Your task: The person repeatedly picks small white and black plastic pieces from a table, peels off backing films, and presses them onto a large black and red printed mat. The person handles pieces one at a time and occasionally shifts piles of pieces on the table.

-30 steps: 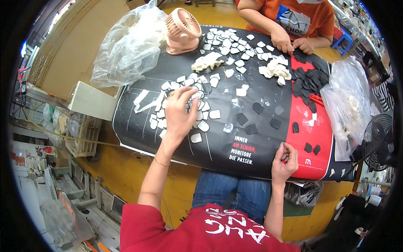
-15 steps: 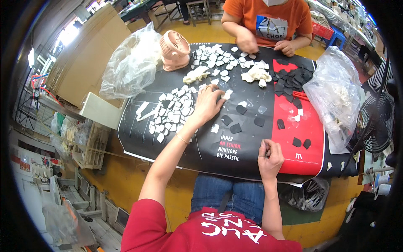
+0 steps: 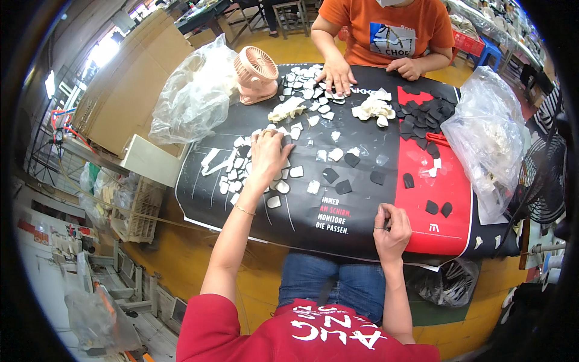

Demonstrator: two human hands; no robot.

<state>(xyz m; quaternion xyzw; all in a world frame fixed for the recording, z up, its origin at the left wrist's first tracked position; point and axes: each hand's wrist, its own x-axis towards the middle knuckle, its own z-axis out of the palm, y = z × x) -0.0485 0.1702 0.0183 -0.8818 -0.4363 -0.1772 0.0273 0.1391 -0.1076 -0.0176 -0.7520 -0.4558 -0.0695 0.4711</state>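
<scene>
My left hand (image 3: 267, 155) lies palm down, fingers spread, on a scatter of small white pieces (image 3: 241, 160) on the black and red table cover (image 3: 338, 217). My right hand (image 3: 392, 228) rests near the cover's front edge, fingertips pinched together; whether it holds anything is too small to tell. Black pieces (image 3: 338, 181) and clear pieces lie between my hands. A person in an orange shirt (image 3: 386, 30) sits opposite, one hand (image 3: 338, 75) on white pieces and the other hand (image 3: 407, 68) beside a heap of black pieces (image 3: 425, 114).
A pink desk fan (image 3: 256, 72) stands at the far left of the table next to a large clear plastic bag (image 3: 193, 96). Another clear bag (image 3: 488, 136) lies at the right edge. Cardboard sheets, a white box (image 3: 148, 160) and a crate are left of the table.
My left hand has slid a little toward the far side over the white pieces. My right hand stays near the front edge. The view has tilted, showing more of the person opposite.
</scene>
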